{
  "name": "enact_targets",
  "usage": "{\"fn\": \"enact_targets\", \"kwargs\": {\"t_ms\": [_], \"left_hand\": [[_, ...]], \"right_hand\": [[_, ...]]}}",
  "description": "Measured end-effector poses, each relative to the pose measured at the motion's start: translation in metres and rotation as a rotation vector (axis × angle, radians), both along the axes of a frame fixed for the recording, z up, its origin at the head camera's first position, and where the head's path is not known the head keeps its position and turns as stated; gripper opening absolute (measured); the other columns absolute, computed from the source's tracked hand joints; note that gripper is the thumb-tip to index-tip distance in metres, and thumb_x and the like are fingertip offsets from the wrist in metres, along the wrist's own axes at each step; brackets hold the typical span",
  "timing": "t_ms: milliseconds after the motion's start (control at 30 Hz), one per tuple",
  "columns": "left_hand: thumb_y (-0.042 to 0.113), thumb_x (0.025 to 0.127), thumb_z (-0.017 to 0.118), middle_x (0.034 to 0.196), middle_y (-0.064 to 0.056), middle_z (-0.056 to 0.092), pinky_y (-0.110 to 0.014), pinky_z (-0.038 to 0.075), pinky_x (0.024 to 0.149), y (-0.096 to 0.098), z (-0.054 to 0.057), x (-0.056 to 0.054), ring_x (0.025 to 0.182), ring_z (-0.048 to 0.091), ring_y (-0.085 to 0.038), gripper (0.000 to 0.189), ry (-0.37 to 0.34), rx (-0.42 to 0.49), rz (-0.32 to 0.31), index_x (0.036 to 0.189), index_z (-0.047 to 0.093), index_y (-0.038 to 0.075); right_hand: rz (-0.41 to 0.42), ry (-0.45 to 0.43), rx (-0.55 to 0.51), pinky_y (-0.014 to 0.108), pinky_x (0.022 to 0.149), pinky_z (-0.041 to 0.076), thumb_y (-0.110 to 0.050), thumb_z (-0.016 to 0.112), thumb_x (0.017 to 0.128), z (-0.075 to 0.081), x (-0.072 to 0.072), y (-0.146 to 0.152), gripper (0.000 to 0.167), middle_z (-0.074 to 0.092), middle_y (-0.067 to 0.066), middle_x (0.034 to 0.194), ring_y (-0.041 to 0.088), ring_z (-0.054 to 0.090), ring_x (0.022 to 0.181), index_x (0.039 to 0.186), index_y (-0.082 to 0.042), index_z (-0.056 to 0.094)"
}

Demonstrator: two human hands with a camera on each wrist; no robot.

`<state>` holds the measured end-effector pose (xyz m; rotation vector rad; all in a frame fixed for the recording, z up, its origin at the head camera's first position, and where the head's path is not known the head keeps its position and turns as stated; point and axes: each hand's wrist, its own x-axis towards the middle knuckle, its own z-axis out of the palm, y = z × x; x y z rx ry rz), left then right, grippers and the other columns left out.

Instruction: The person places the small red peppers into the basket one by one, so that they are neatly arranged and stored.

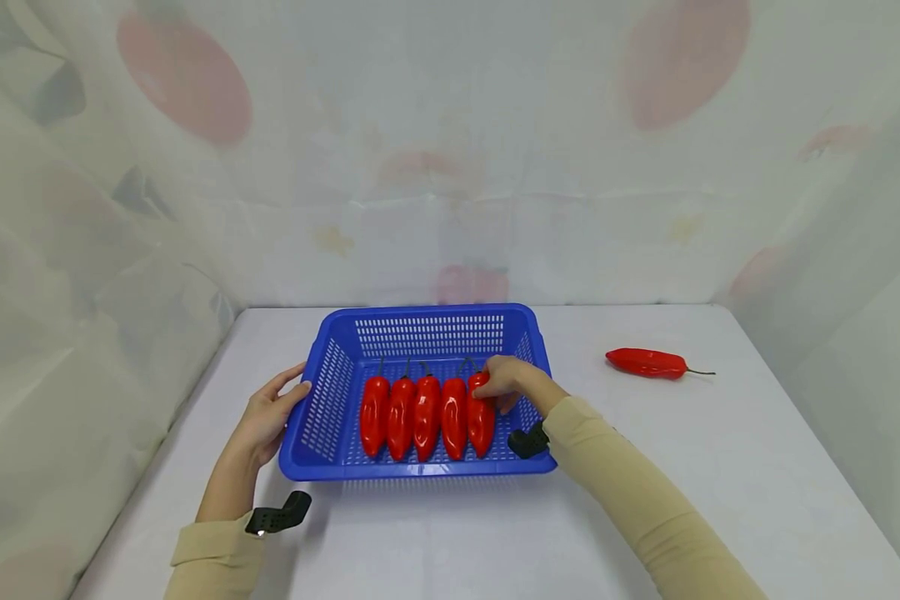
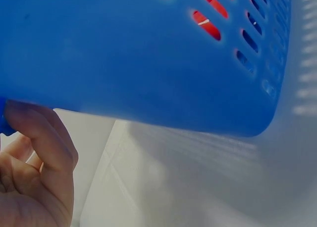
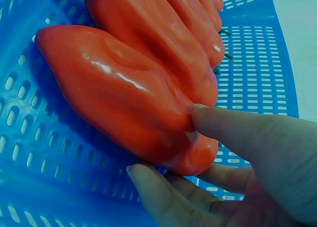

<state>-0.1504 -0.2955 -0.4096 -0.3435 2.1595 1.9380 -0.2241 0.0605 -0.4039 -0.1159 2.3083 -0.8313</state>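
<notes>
A blue plastic basket [image 1: 420,472] with slotted walls is on the white table, its near edge casting a shadow. Several glossy red peppers [image 1: 401,421] lie in it side by side, stems toward the far wall. My left hand [image 1: 265,417] grips the basket's left rim; the left wrist view shows its curled fingers [image 2: 49,138] at the blue wall [image 2: 124,73]. Inside the basket, my right hand [image 1: 513,379] holds the rightmost pepper [image 1: 482,427] near its stem end. In the right wrist view the thumb touches that pepper [image 3: 114,83] on one side, fingers on the other.
One more red pepper [image 1: 647,362] lies on the table [image 1: 720,467] to the right of the basket, stem pointing right. Pale printed sheeting [image 1: 420,233] hangs behind the table and along both sides.
</notes>
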Motion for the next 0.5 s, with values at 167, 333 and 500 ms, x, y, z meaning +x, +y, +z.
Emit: {"fn": "enact_targets", "kwargs": {"t_ms": [167, 333, 500], "left_hand": [[0.03, 0.094, 0.053, 0.09, 0.0, 0.066, -0.037, 0.056, 0.068, 0.004, 0.009, 0.004, 0.08, 0.067, -0.017, 0.06, -0.012, 0.009, 0.004, 0.146, 0.026, 0.018], [0.028, 0.095, 0.052, 0.092, -0.002, 0.066, -0.038, 0.056, 0.07, 0.01, 0.02, 0.009, 0.081, 0.067, -0.018, 0.059, -0.013, 0.0, -0.004, 0.146, 0.025, 0.016], [0.028, 0.095, 0.052, 0.094, -0.003, 0.066, -0.038, 0.055, 0.07, 0.013, 0.023, 0.011, 0.082, 0.067, -0.018, 0.059, -0.01, -0.005, -0.005, 0.146, 0.025, 0.016]], "right_hand": [[-0.004, -0.012, -0.015, 0.032, 0.062, 0.056, -0.02, 0.063, 0.088, 0.002, 0.0, 0.0, 0.053, 0.055, 0.015, 0.102, 0.023, 0.064, 0.073, 0.132, 0.001, 0.041], [-0.002, -0.015, -0.015, 0.033, 0.062, 0.056, -0.02, 0.062, 0.088, 0.002, 0.0, 0.0, 0.052, 0.056, 0.015, 0.102, 0.024, 0.065, 0.072, 0.132, -0.001, 0.042], [-0.001, -0.006, -0.022, 0.035, 0.064, 0.056, -0.021, 0.061, 0.089, 0.003, 0.001, 0.001, 0.054, 0.055, 0.016, 0.108, 0.026, 0.066, 0.074, 0.134, 0.0, 0.04]]}}
